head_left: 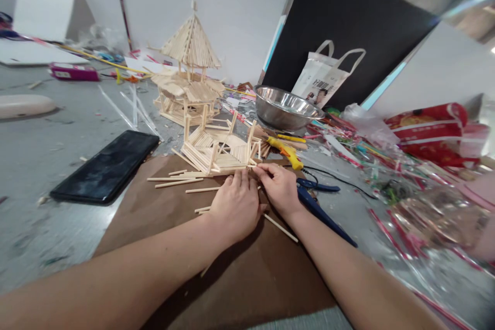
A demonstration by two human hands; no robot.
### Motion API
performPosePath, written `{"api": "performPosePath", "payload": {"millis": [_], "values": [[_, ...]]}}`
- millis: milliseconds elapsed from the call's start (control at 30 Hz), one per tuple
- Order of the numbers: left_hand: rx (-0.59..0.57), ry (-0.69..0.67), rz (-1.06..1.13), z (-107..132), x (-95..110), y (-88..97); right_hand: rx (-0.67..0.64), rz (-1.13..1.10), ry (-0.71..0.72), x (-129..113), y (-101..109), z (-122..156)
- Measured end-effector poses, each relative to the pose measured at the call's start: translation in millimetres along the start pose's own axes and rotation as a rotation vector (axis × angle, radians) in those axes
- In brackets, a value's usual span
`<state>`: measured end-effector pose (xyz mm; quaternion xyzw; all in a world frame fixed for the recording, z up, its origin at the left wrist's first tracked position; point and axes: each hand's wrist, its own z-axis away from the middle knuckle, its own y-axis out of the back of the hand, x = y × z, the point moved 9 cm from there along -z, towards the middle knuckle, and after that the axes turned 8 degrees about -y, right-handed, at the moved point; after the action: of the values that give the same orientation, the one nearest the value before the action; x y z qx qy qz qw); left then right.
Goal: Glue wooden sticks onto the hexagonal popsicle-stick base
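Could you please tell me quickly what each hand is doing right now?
Left hand: open, palm down over loose sticks.
Right hand: fingers pinched on the stick model's near edge.

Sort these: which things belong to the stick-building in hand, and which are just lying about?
In hand: stick frame at the left hand and right hand, loose sticks, brown paper, glue gun.
Lying about: phone, steel bowl, tote bag, stick pagoda.

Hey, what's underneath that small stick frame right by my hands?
A brown paper sheet lies under the stick frame, with loose sticks beside it. Whatever is directly beneath its base is covered, and the left hand hides parts of more sticks.
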<state>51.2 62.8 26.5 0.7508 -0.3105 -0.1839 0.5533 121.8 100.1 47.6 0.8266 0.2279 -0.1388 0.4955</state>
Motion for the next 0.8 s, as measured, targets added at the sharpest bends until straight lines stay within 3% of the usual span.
{"api": "performPosePath", "payload": {"millis": [800], "values": [[0.007, -0.032, -0.025, 1.1, -0.1, 2.4, 0.002, -0.054, -0.038, 4.8, -1.7, -0.3]]}}
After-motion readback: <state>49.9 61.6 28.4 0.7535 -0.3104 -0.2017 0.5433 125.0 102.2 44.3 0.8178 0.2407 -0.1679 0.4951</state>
